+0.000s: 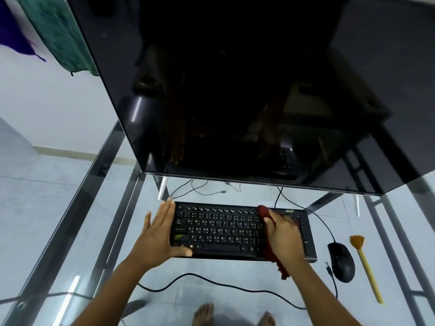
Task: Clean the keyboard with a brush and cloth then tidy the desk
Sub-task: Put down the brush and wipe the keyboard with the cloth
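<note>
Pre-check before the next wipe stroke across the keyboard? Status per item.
1. Left hand braces the keyboard at its left end: ok.
2. Right hand grips the cloth, pressed on the keys: ok.
3. Brush out of the wiping path, lying on the desk right of the mouse: ok.
4. Mouse apart from the keyboard's right end: ok.
5. Cloth tail hangs past the keyboard's front edge, not bunched under the palm: ok.
6. Keys left of the cloth already clean: cannot tell.
</note>
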Tool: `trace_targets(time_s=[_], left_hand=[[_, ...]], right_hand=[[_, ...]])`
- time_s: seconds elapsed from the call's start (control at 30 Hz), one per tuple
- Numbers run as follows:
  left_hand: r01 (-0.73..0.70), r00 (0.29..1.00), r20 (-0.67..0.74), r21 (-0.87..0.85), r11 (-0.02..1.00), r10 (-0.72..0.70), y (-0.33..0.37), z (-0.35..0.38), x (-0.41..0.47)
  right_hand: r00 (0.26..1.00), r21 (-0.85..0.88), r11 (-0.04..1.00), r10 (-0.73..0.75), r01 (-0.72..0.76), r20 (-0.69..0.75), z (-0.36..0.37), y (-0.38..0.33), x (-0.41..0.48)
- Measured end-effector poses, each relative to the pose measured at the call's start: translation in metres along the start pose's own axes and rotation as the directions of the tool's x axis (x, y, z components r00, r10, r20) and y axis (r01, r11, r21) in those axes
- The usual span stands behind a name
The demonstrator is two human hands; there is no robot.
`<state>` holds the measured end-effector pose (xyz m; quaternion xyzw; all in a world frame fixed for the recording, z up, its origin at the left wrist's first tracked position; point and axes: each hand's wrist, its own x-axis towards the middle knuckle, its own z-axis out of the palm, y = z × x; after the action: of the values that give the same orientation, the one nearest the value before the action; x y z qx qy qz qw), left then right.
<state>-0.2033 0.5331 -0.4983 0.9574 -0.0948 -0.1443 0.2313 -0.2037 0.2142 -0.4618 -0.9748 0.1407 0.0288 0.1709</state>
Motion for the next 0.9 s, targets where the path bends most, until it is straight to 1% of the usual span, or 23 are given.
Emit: trace_targets(time_s=[0.07, 0.1, 0.13, 0.17, 0.2, 0.23, 0.3, 0.33, 0.37, 0.4, 0.43, 0.47, 0.5, 0.53, 0.57, 0.63, 0.67, 0.7, 0.73, 0.8, 0.83, 0.87, 0.9], left_hand=[[-0.014, 1.000, 0.012, -0.048, 0.999, 0.015, -0.005, 0.002, -0.002], [-0.016, 1.000, 0.017, -0.060, 0.998, 0.017, -0.007, 0.002, -0.002], [-0.015, 0.999, 0.029, -0.069, 0.998, 0.017, -0.008, 0.002, -0.002], [-0.015, 0.999, 0.041, -0.072, 0.997, 0.018, -0.008, 0.002, -0.002], [-0.020, 0.999, 0.048, -0.072, 0.997, 0.023, -0.008, 0.002, -0.001], [-0.025, 0.998, 0.049, -0.071, 0.997, 0.029, -0.008, 0.002, -0.002], [-0.031, 0.998, 0.047, -0.067, 0.997, 0.035, -0.009, 0.002, -0.002], [-0.032, 0.998, 0.045, -0.070, 0.997, 0.035, -0.010, 0.002, -0.003], [-0.035, 0.998, 0.043, -0.073, 0.997, 0.038, -0.010, 0.003, -0.003], [-0.040, 0.998, 0.039, -0.075, 0.996, 0.043, -0.011, 0.003, -0.004], [-0.044, 0.998, 0.038, -0.075, 0.996, 0.047, -0.011, 0.003, -0.004], [-0.046, 0.998, 0.039, -0.078, 0.996, 0.049, -0.012, 0.003, -0.004], [-0.049, 0.998, 0.040, -0.084, 0.995, 0.053, -0.012, 0.003, -0.004], [-0.056, 0.997, 0.043, -0.091, 0.994, 0.060, -0.013, 0.002, -0.004], [-0.063, 0.997, 0.046, -0.098, 0.993, 0.068, -0.013, 0.000, -0.004], [-0.073, 0.996, 0.050, -0.100, 0.992, 0.078, -0.014, -0.003, -0.005], [-0.075, 0.996, 0.050, -0.098, 0.992, 0.080, -0.014, -0.004, -0.006], [-0.076, 0.996, 0.048, -0.096, 0.992, 0.081, -0.014, -0.003, -0.007], [-0.076, 0.996, 0.041, -0.092, 0.993, 0.080, -0.015, -0.003, -0.007], [-0.083, 0.996, 0.032, -0.080, 0.993, 0.086, -0.015, -0.002, -0.007], [-0.085, 0.996, 0.030, -0.079, 0.993, 0.088, -0.015, -0.003, -0.007], [-0.083, 0.996, 0.030, -0.082, 0.993, 0.086, -0.014, -0.004, -0.007], [-0.077, 0.996, 0.032, -0.084, 0.993, 0.080, -0.012, -0.005, -0.007]], right_hand=[[0.996, 0.015, 0.996, -0.087, 0.087, 0.026, 0.016, -0.021, -0.008], [0.978, 0.002, 0.981, -0.194, 0.194, 0.074, 0.023, -0.034, -0.017], [0.935, -0.001, 0.944, -0.326, 0.330, 0.137, 0.029, -0.044, -0.026], [0.871, 0.003, 0.891, -0.445, 0.455, 0.206, 0.029, -0.052, -0.032], [0.823, -0.006, 0.848, -0.512, 0.529, 0.247, 0.028, -0.055, -0.029], [0.831, -0.019, 0.859, -0.490, 0.512, 0.262, 0.025, -0.054, -0.018], [0.947, -0.033, 0.956, -0.284, 0.292, 0.153, 0.020, -0.048, 0.008], [0.978, -0.037, 0.981, -0.184, 0.188, 0.100, 0.020, -0.050, 0.016], [0.981, -0.041, 0.982, -0.179, 0.182, 0.074, 0.023, -0.055, 0.015], [0.963, -0.026, 0.966, -0.254, 0.257, 0.091, 0.027, -0.066, 0.009], [0.910, 0.015, 0.922, -0.384, 0.387, 0.152, 0.033, -0.079, -0.003], [0.820, 0.082, 0.852, -0.520, 0.516, 0.239, 0.037, -0.091, -0.018], [0.721, 0.129, 0.783, -0.613, 0.608, 0.324, 0.039, -0.098, -0.026], [0.664, 0.137, 0.739, -0.658, 0.660, 0.354, 0.039, -0.100, -0.025], [0.683, 0.118, 0.750, -0.646, 0.651, 0.340, 0.037, -0.101, -0.016], [0.820, 0.098, 0.850, -0.526, 0.518, 0.227, 0.037, -0.100, 0.003], [0.854, 0.114, 0.875, -0.484, 0.471, 0.188, 0.039, -0.101, 0.003], [0.842, 0.133, 0.863, -0.504, 0.487, 0.191, 0.041, -0.105, -0.002], [0.779, 0.163, 0.814, -0.581, 0.558, 0.237, 0.045, -0.111, -0.013], [0.581, 0.235, 0.678, -0.724, 0.696, 0.371, 0.049, -0.117, -0.035], [0.550, 0.246, 0.654, -0.744, 0.715, 0.380, 0.047, -0.116, -0.032], [0.600, 0.224, 0.686, -0.719, 0.692, 0.350, 0.045, -0.115, -0.022], [0.706, 0.190, 0.756, -0.654, 0.627, 0.271, 0.044, -0.115, -0.008]])
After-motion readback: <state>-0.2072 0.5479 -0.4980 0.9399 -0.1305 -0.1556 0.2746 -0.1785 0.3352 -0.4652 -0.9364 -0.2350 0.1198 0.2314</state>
